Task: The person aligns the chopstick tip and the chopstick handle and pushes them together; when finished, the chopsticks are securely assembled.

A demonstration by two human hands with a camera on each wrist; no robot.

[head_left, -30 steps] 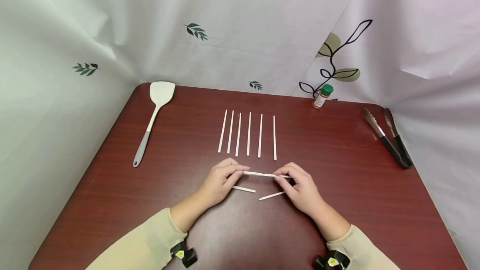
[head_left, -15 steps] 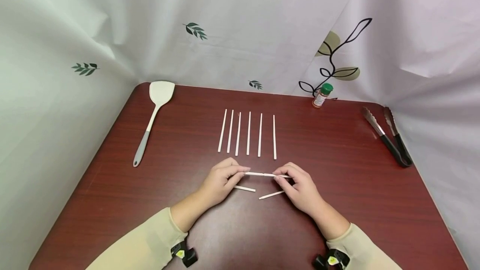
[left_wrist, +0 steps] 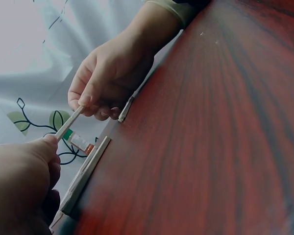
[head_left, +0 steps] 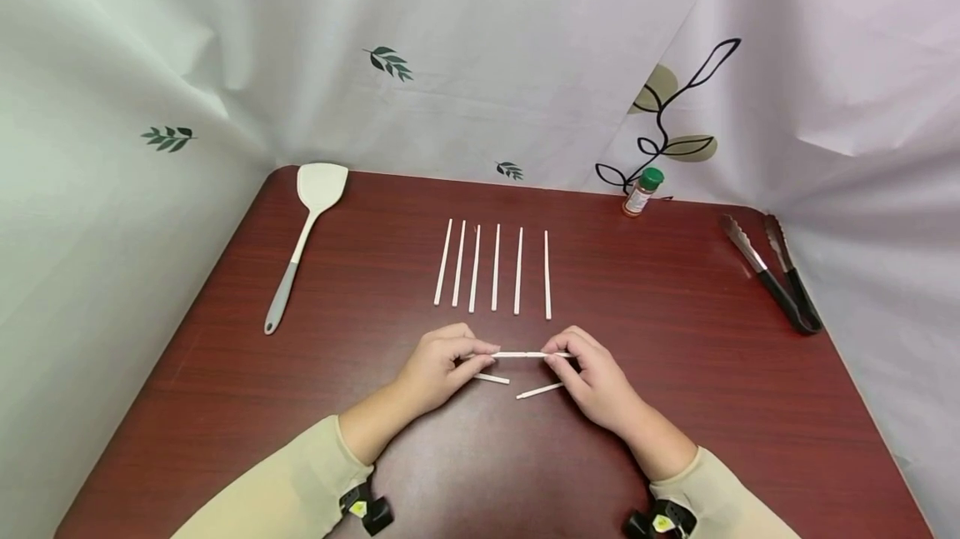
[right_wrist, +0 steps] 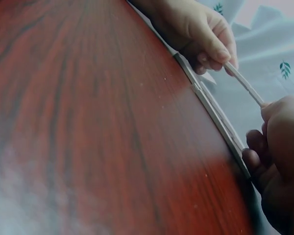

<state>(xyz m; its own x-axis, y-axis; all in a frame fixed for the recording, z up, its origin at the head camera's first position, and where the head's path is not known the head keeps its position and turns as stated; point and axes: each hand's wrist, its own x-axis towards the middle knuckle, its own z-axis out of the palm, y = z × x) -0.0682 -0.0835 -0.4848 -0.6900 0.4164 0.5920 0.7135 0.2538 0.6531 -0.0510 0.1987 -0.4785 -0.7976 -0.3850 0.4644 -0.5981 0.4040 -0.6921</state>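
Between my two hands runs a thin pale chopstick (head_left: 513, 354), roughly level, with a visible joint or break near its middle. My left hand (head_left: 438, 368) pinches its left part between thumb and fingers, and my right hand (head_left: 592, 381) pinches the right part the same way. In the left wrist view the chopstick (left_wrist: 68, 122) is above the tabletop. Below the hands lie two short chopstick pieces. The left piece (head_left: 493, 378) is partly hidden by my left hand, the right piece (head_left: 538, 391) by my right. Their near ends point toward each other, apart.
Several whole chopsticks (head_left: 495, 268) lie in a row beyond my hands on the dark red table (head_left: 637, 297). A white spatula (head_left: 303, 235) lies at the left. A green-capped spice bottle (head_left: 641, 193) stands at the back, and tongs (head_left: 776, 281) lie at the right.
Both hands have shifted slightly toward each other and the held chopstick sits a little nearer the person. Its two parts now line up straighter at the joint.
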